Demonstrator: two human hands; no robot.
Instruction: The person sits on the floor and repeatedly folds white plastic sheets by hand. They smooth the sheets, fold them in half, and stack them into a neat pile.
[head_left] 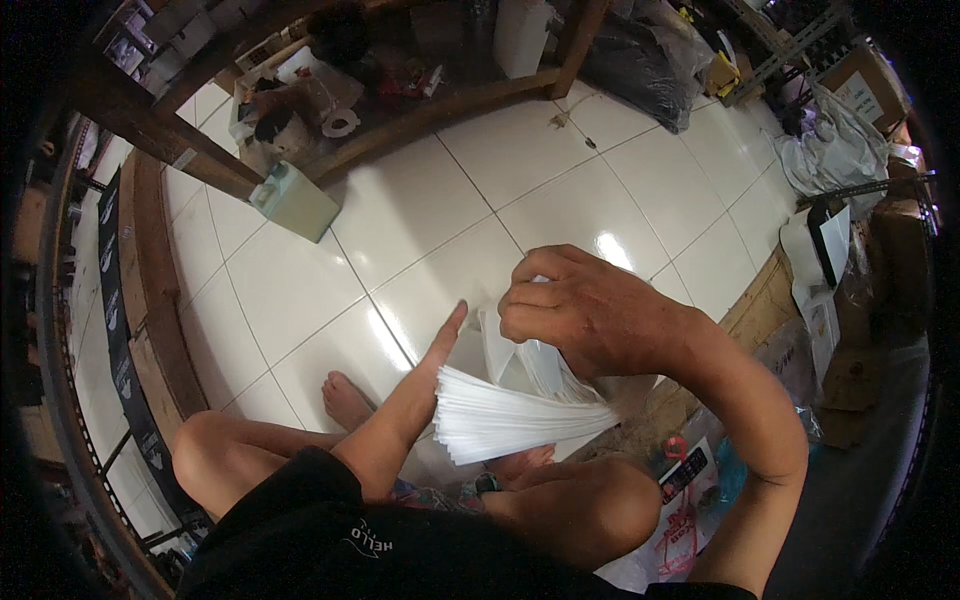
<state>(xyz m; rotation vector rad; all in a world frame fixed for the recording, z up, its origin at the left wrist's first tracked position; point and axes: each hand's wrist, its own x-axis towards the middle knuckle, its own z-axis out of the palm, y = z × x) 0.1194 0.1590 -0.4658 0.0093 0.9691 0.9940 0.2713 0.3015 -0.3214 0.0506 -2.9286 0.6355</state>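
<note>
A thick stack of thin white sheets [510, 418], fanned out at its near left end, is held up in front of me above my lap. My left hand [452, 328] is at the stack's left side, one digit stretched out and the other fingers hidden behind the sheets. Its grip shows only in part, but the stack appears to rest in it. Over the stack's far side, my right hand [575, 310] is closed with bent fingers, pinching some of the white sheets, which rise in loose folds below it. Whether they are paper or fabric I cannot tell.
A pale jerrycan [295, 203] stands on the tiled floor [420, 220] by a wooden shelf frame [440, 110]. To the right lie cardboard [760, 300], plastic wrapping and a black remote control [684, 475]. Dark plastic bags [640, 75] sit at the back. My bare feet [347, 397] are below.
</note>
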